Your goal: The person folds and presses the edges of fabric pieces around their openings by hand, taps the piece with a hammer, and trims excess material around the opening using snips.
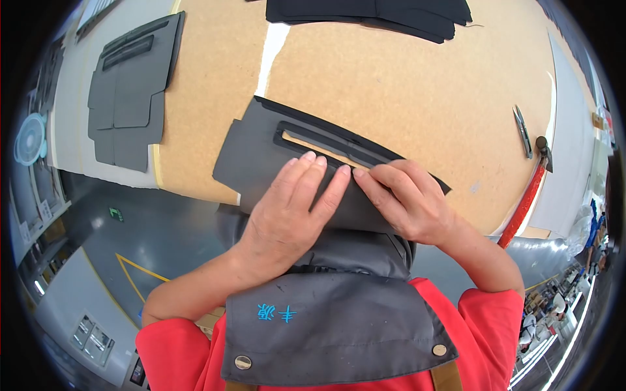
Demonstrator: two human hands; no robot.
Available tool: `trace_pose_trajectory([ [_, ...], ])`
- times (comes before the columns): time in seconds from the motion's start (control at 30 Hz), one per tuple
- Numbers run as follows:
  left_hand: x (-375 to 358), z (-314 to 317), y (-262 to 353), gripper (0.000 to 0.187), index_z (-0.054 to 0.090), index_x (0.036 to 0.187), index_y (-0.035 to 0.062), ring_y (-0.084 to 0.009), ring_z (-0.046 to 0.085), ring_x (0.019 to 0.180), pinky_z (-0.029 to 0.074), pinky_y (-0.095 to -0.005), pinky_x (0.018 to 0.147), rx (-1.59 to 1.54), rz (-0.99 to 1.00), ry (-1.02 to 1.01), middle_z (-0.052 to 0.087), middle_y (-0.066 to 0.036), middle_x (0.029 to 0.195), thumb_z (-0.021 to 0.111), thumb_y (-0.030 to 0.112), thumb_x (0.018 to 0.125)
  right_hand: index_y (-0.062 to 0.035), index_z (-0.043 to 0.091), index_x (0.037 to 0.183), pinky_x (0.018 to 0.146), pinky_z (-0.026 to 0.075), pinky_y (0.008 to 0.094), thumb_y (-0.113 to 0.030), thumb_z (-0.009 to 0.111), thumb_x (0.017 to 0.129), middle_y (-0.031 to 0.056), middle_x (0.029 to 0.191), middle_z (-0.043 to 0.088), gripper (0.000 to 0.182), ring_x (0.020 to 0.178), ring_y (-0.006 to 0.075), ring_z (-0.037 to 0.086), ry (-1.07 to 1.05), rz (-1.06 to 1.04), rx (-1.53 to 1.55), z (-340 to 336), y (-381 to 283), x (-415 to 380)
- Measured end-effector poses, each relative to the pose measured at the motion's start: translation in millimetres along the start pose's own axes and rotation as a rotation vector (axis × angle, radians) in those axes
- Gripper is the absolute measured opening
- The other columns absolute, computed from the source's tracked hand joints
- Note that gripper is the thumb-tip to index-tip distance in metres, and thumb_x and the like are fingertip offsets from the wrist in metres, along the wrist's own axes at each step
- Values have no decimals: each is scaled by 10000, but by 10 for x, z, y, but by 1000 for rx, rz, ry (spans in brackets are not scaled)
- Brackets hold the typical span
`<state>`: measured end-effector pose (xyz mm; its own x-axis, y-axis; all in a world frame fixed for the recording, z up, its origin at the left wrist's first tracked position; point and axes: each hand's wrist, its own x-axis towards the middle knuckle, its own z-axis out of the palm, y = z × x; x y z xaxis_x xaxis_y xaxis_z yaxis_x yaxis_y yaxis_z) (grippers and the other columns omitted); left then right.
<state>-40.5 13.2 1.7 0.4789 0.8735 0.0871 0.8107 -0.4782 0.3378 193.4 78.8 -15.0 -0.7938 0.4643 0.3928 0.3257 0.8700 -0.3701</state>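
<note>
A dark grey fabric panel (244,153) with a long black-edged slot lies at the table's near edge, its lower part overhanging toward my apron. Brown tabletop shows through the slot. My left hand (290,202) rests on the panel, fingers stretched out and tips at the slot's lower edge. Beside it, my right hand (409,199) has curled fingers, with thumb and fingertip pinching along the same edge near the slot's right end. The fingertips of both hands almost meet. What lies under the right palm is hidden.
A stack of similar grey panels (134,98) sits at the left on the brown-covered table (404,85). Black fabric pieces (365,12) lie at the far side. Thread snips (522,130) and a red-handled hammer (525,202) are at the right. A light-blue fan (30,139) stands far left.
</note>
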Motion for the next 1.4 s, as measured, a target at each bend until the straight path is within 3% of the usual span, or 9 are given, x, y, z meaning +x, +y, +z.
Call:
trace_pose_trajectory([
  [0.2, 71, -165, -121, 579, 618, 1394, 99, -330, 552, 1253, 523, -416, 1047, 3, -19, -50, 517, -148, 1261, 620, -21, 828, 116, 686, 1075, 712, 550, 335, -31, 686, 710, 135, 970, 592, 393, 810, 241, 617, 49, -77, -81, 107, 109, 165],
  [0.43, 38, -88, -96, 594, 611, 1389, 81, -342, 544, 1253, 528, -417, 1045, 73, -7, -29, 524, -164, 1262, 635, -29, 807, 95, 696, 1083, 715, 548, 335, -36, 682, 719, 123, 978, 597, 387, 837, 243, 617, 37, -53, -101, 120, 85, 148],
  [0.63, 3, -69, -84, 575, 612, 1373, 62, -352, 538, 1254, 526, -421, 1050, 93, 1, -20, 534, -178, 1263, 634, -28, 806, 67, 704, 1097, 730, 549, 335, -40, 689, 733, 116, 1001, 615, 380, 860, 247, 621, 22, 129, 73, 91, 55, 50],
  [0.93, 6, -61, -31, 614, 598, 1408, 108, -363, 518, 1282, 513, -428, 1064, 72, -31, -10, 492, -188, 1313, 625, -35, 811, 75, 698, 1110, 726, 549, 323, -32, 692, 739, 109, 1000, 610, 386, 848, 243, 619, 14, -16, -55, 51, 34, 103],
  [1.03, -8, -82, -23, 636, 583, 1428, 122, -363, 510, 1294, 512, -426, 1062, 66, -43, -24, 486, -187, 1320, 625, -35, 813, 59, 694, 1136, 714, 543, 322, -24, 683, 753, 108, 999, 612, 392, 831, 239, 610, -35, 70, 16, -11, 19, 124],
  [1.13, -18, -94, -27, 643, 577, 1434, 124, -362, 508, 1299, 512, -421, 1061, 64, -50, -31, 490, -181, 1314, 625, -36, 813, 13, 733, 1093, 635, 534, 329, -46, 698, 682, 94, 953, 651, 417, 794, 232, 623, 73, 199, 15, 100, 15, 6],
  [1.23, -7, -68, -15, 634, 586, 1427, 127, -360, 507, 1301, 510, -422, 1064, 74, -45, -17, 492, -177, 1312, 623, -35, 814, -7, 742, 1089, 607, 529, 330, -40, 692, 684, 82, 938, 661, 409, 772, 226, 619, 113, 203, 87, 82, 34, -18],
  [1.4, -5, -71, -32, 602, 603, 1414, 145, -350, 514, 1292, 493, -425, 1084, 79, -56, -7, 495, -174, 1302, 613, -1, 830, 37, 714, 1132, 693, 535, 324, -35, 686, 716, 94, 989, 624, 423, 827, 234, 612, 43, 50, -34, 33, 33, -10],
])
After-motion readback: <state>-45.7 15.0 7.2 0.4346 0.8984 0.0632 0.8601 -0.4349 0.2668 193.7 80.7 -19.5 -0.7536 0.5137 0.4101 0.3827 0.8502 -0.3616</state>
